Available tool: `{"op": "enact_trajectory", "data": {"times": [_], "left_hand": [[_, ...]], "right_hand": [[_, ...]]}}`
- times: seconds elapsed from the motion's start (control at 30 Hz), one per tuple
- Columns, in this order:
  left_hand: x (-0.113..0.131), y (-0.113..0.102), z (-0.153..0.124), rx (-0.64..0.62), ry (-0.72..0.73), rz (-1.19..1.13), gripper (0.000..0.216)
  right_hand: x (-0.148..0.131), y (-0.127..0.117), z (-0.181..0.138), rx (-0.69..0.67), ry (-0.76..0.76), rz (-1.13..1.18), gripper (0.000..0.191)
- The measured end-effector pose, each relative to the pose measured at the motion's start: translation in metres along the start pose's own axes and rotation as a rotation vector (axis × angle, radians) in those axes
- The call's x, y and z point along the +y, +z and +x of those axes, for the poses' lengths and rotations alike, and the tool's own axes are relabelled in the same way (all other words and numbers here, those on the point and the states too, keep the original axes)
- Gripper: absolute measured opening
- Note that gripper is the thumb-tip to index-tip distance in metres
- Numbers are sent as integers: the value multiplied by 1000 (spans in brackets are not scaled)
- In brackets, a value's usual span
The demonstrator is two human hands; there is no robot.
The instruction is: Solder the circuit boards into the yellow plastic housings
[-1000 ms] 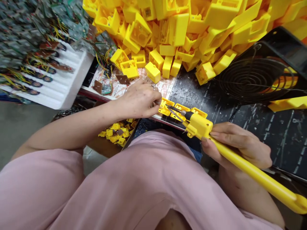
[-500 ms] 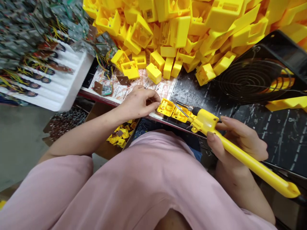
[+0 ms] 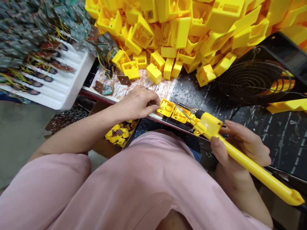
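Note:
My right hand (image 3: 242,147) is wrapped round the long yellow handle of a soldering gun (image 3: 211,124), which has a black collar and a thin metal feed tube. Its tip points left, over a small yellow plastic casing (image 3: 179,114) lying open at the table's front edge. Beside that, a second open yellow casing (image 3: 166,107) shows round speaker holes inside. My left hand (image 3: 140,102) rests on the table with thumb and forefinger pinched at this casing's left edge. Whatever lies between those fingertips is hidden.
A big heap of yellow casings (image 3: 177,32) fills the back. At left, a white foam tray (image 3: 76,80) carries wired speakers under piled circuit boards (image 3: 31,25). A black fan (image 3: 254,73) stands at right. Below the table edge is a box of yellow parts (image 3: 120,132).
The soldering gun and my right hand have shifted slightly right and down. My left hand stays pinched at the casing's edge. The view has moved a little.

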State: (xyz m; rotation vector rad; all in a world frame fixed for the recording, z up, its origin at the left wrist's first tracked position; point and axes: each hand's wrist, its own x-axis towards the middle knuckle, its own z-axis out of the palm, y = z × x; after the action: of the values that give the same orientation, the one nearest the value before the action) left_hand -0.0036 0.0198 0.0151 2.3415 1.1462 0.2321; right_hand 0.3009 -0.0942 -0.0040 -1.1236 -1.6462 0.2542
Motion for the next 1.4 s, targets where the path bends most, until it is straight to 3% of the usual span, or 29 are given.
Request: {"op": "enact_trajectory", "data": {"times": [0.13, 0.3, 0.53, 0.63, 0.77, 1.03, 1.23, 1.4], "left_hand": [[7, -2, 2, -18, 6, 104, 22], [11, -4, 6, -35, 16, 226, 21], [16, -6, 10, -86, 33, 307, 25], [16, -6, 11, -73, 56, 326, 26], [15, -4, 10, -26, 61, 310, 21], [16, -4, 10, -6, 64, 319, 22], [16, -5, 10, -28, 75, 322, 23], [16, -6, 10, -39, 69, 317, 24]], "right_hand": [[-2, -2, 2, -95, -18, 28, 56], [-10, 6, 15, -259, -145, 114, 26], [-15, 12, 30, -301, -230, 75, 27], [-21, 6, 30, -361, -169, 61, 24], [-29, 0, 22, -193, 38, 0, 30], [-23, 0, 16, -195, 36, 25, 39], [-26, 4, 13, -108, 60, 71, 49], [-25, 4, 8, -109, 69, -53, 57]]}}
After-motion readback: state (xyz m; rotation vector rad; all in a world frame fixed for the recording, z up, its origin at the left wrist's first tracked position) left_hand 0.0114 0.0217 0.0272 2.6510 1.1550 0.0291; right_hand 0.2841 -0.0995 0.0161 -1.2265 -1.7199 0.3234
